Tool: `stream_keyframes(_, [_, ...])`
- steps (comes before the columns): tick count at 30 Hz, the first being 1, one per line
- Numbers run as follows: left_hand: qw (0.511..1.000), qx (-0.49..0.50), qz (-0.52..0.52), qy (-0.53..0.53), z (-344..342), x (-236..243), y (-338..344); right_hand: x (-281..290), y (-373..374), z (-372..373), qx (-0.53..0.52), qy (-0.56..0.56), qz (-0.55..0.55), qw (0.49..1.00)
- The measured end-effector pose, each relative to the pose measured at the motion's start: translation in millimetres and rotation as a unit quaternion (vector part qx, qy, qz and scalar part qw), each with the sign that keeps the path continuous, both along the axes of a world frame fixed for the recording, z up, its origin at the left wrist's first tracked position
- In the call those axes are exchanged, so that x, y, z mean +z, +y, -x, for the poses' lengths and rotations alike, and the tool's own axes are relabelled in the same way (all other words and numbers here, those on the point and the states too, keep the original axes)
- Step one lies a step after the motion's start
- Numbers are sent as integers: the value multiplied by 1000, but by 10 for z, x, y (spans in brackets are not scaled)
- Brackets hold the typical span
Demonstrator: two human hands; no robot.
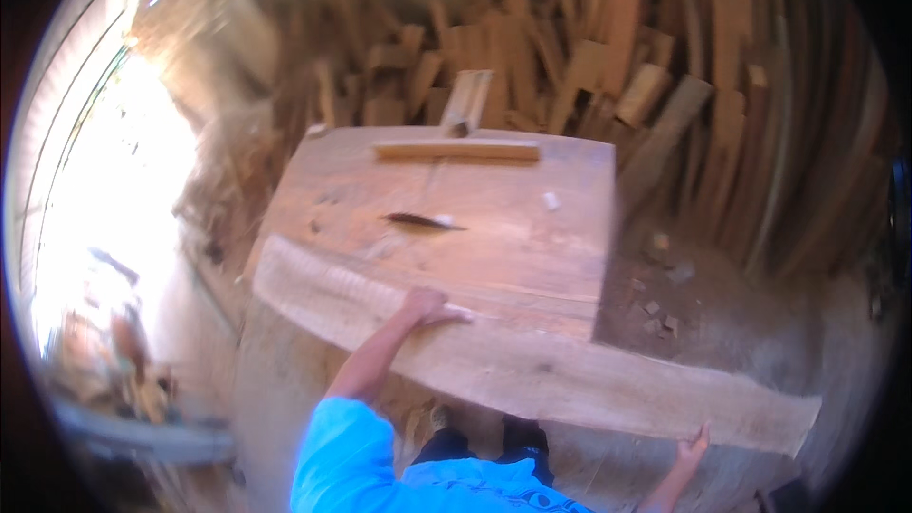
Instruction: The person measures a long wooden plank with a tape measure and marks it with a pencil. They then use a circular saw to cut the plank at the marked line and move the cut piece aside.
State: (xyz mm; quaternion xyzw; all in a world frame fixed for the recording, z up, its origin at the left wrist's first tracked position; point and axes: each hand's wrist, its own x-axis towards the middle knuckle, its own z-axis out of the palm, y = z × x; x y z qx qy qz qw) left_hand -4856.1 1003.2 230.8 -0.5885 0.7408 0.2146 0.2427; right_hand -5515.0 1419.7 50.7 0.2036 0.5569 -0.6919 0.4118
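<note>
A long, pale wooden plank (589,375) lies slantwise in front of me, its left part over the near edge of a wooden saw table (513,256) and its right end sticking out past the table. My left hand (429,306) reaches across the plank and grips it near its far edge, left of the middle. At the right end, my right hand (695,446) holds the near edge, thumb on top; its other fingers are hidden beneath. Beyond the plank, a dark saw blade (418,221) stands up through the tabletop, apart from both hands.
A straight wooden strip (456,151) lies across the table's far side, near a short grooved piece (467,100) jutting off the back. Stacked boards (731,114) lean behind and to the right. Wood scraps (660,318) litter the floor at right. Bright daylight enters at left.
</note>
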Motion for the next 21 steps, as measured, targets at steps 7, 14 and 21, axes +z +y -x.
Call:
stream_keyframes(7, [936, 64, 282, 201, 170, 204, 266, 96, -89, 18, 6, -24, 38, 999])
stream_keyframes(14, [878, 173, 358, 268, 144, 264, 1185, 340, -62, 30, 10, 2, 60, 998])
stream_keyframes(21, [796, 410, 406, 185, -22, -213, 2271, 402, 203, 203, 505, 446, -111, 731])
